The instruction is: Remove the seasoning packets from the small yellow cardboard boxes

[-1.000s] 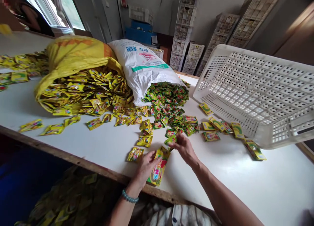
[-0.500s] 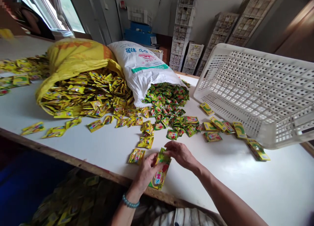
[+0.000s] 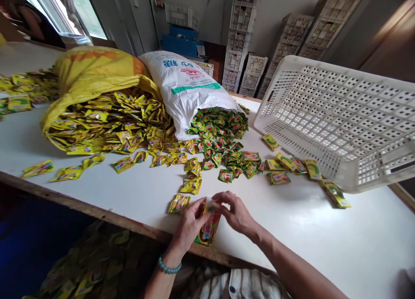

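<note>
Here, one packet (image 3: 210,230) in left hand (image 3: 190,223), right hand (image 3: 235,212) at its top, grip unclear; two sacks (image 3: 191,80) beyond.

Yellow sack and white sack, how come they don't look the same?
The yellow sack has orange patches; the white sack has blue and red markings and a green stripe. The yellow sack's mouth gapes wider than the white sack's. The yellow sack shows mostly yellow packets, the white sack green packets. Both lie open on the table.
</note>
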The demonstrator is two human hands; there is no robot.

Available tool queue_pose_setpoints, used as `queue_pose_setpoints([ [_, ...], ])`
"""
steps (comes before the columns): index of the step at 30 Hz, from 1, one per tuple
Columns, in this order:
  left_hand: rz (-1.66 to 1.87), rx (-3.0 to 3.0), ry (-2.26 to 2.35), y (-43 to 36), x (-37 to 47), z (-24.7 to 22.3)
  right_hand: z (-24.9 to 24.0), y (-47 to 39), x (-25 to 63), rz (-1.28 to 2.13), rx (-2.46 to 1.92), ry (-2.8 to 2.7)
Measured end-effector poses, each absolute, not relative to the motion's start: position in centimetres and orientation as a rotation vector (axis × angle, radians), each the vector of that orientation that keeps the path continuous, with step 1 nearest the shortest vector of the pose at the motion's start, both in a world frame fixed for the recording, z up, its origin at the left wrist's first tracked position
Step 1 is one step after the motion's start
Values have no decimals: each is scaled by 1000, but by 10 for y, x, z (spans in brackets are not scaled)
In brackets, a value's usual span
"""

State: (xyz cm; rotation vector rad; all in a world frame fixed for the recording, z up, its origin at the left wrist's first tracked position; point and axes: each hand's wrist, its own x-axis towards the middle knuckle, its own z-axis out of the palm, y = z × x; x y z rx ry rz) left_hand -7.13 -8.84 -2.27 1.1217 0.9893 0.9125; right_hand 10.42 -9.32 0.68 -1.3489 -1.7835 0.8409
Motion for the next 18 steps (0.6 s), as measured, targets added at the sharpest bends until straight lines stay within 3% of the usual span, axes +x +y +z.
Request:
queue_pose_setpoints([
  [3,989,1024,1002,-91,-70,-23,1,-95,111,891,-1390,-1512],
  [9,984,1137,1018,-90,-67,-23,-13,-106,102,1429,-1195,-1267],
  [18,797,1327,963,-90,-66,-21,-2,-104,119,1265,-1371,-1406],
])
